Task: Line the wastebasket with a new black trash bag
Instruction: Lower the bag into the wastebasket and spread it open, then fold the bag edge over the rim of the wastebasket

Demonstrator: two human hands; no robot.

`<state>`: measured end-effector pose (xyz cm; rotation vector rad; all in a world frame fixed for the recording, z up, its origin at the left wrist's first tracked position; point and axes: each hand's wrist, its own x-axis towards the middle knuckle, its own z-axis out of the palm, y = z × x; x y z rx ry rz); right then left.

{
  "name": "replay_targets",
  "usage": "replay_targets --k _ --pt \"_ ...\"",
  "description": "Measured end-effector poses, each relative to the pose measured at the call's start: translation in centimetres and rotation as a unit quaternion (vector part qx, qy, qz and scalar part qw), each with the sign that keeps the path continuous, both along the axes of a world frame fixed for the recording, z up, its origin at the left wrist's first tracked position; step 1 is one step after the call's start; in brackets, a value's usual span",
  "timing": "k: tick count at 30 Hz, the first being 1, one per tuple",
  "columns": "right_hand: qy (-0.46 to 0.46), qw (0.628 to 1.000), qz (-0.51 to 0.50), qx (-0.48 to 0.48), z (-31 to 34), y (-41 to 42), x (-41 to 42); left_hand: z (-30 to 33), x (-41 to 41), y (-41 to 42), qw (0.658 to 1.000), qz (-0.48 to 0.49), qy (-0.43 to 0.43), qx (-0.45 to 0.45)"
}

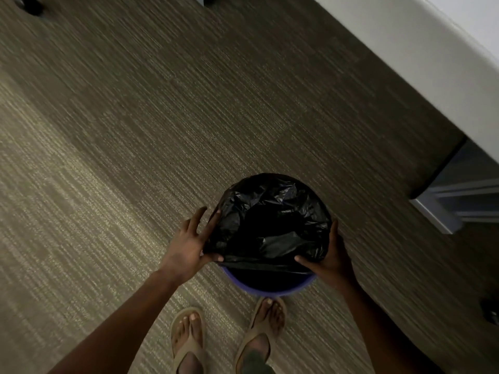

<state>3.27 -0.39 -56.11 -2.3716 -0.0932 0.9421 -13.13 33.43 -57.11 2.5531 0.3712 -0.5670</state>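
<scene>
A round blue wastebasket (270,288) stands on the carpet just in front of my feet. A black trash bag (270,225) lies over its mouth, folded over the far and side rim; the near blue rim is bare. My left hand (189,244) pinches the bag's edge at the left side with the thumb, its other fingers spread along the outside. On the right side, my right hand (330,256) grips the bag's edge, thumb on top of the plastic.
Striped grey-brown carpet (135,130) covers the floor. A white desk (405,63) runs along the upper right, with a grey metal leg or cabinet (445,211) beneath it. My sandalled feet (229,338) stand right behind the basket.
</scene>
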Motion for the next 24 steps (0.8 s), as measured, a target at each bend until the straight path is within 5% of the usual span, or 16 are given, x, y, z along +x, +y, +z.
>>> replay_targets --k 8,13,24 --pt "-0.114 0.986 -0.117 0.021 0.8 -0.1 -3.1 2.2 -1.5 -3.1 0.993 0.086 -0.082 -0.005" --pt "-0.066 0.975 -0.206 0.047 0.3 -0.8 -5.3 1.4 -3.3 -5.2 0.985 0.149 -0.089 -0.007" --pt "-0.060 0.990 -0.108 0.064 0.3 1.1 -5.3 3.3 0.6 -6.3 0.935 0.341 -0.034 -0.089"
